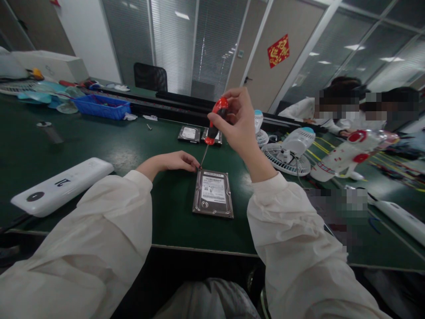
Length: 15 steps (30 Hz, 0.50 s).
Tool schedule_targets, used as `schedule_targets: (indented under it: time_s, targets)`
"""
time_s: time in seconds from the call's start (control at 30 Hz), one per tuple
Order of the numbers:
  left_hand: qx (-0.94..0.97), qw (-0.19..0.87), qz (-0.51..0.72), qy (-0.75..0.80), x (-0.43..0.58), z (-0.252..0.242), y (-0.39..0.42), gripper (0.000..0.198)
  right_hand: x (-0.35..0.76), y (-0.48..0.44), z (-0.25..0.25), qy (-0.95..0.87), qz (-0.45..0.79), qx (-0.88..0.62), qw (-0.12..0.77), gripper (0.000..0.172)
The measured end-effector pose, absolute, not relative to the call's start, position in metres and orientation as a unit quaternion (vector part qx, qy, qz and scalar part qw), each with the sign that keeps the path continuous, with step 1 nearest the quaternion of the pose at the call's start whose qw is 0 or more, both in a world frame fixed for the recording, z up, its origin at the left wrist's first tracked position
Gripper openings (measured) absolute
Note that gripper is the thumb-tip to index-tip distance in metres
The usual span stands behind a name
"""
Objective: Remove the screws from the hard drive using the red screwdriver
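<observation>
A hard drive (214,193) with a white label lies flat on the green table in front of me. My right hand (239,122) is closed around the red and black handle of a screwdriver (210,136), held tilted above the drive. Its thin shaft runs down to the drive's far left corner. At that same corner, the fingers of my left hand (181,161) are pinched beside the screwdriver's tip. Whatever they hold there is too small to make out.
Two more hard drives, one of them (189,134) fully visible, lie beyond my hands. A blue basket (101,106) stands at the back left, a white device (63,186) nearer. White fans (287,155) and a red and white bottle-shaped object (352,155) sit right. People work at the far right.
</observation>
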<state>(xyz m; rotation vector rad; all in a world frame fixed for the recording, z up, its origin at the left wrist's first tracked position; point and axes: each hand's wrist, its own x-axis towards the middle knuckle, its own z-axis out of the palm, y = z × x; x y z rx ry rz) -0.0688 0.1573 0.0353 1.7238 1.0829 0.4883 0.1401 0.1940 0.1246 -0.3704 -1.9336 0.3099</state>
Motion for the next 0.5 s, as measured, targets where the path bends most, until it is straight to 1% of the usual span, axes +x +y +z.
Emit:
schedule_targets:
  time_s: [0.17, 0.33, 0.4, 0.5]
  targets:
    - [0.712, 0.499, 0.208, 0.448, -0.0697, 0.0334, 0.1579, 0.034, 0.1424, 0.1998, 0.1239, -0.807, 0.115, -0.147, 0.560, 0.040]
    - [0.717, 0.500, 0.201, 0.441, -0.0709, 0.0323, 0.1594, 0.035, 0.1434, 0.2006, 0.1244, -0.822, 0.174, -0.094, 0.534, 0.028]
    - [0.718, 0.500, 0.202, 0.440, -0.0709, 0.0330, 0.1597, 0.034, 0.1437, 0.1990, 0.1250, -0.826, 0.169, -0.101, 0.528, 0.029]
    - [0.718, 0.495, 0.201, 0.446, -0.0705, 0.0347, 0.1591, 0.034, 0.1443, 0.1980, 0.1252, -0.825, 0.108, -0.132, 0.539, 0.036]
